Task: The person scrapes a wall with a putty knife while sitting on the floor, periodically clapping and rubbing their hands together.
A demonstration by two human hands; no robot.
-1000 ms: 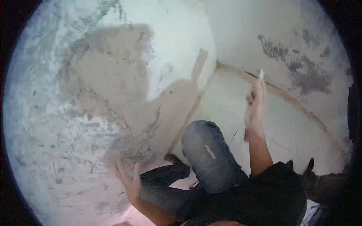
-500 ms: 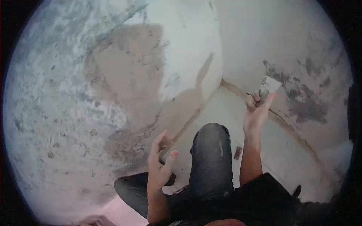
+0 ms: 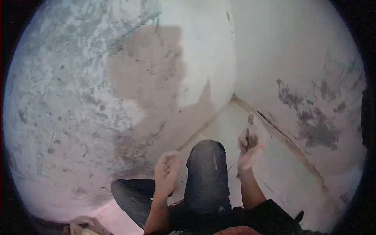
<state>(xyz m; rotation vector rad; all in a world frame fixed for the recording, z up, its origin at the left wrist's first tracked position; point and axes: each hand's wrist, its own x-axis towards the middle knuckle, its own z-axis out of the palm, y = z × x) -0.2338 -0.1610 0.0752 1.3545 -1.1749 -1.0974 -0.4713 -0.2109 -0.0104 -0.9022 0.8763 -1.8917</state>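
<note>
My right hand (image 3: 249, 150) is closed around a flat, stained scraper (image 3: 252, 133). Its blade points up and shows nearly edge-on, a little blurred, in front of the floor corner. To the left of my raised knee, my left hand (image 3: 167, 170) has its fingers curled in, with nothing visible in it. The wall on the left (image 3: 74, 113) carries patchy white and grey smears, and my shadow falls across it. Dark grey patches mark the right wall (image 3: 317, 125).
The two walls meet at a corner, with a brownish strip (image 3: 290, 143) along the foot of the right one. Pale floor (image 3: 231, 121) lies between them. My bent knee (image 3: 207, 168) is in the middle. A pale object (image 3: 82, 229) is at the bottom left edge.
My right hand has come down and left, away from the right wall, turning the scraper edge-on. My left hand's fingers have curled in. The view has shifted slightly.
</note>
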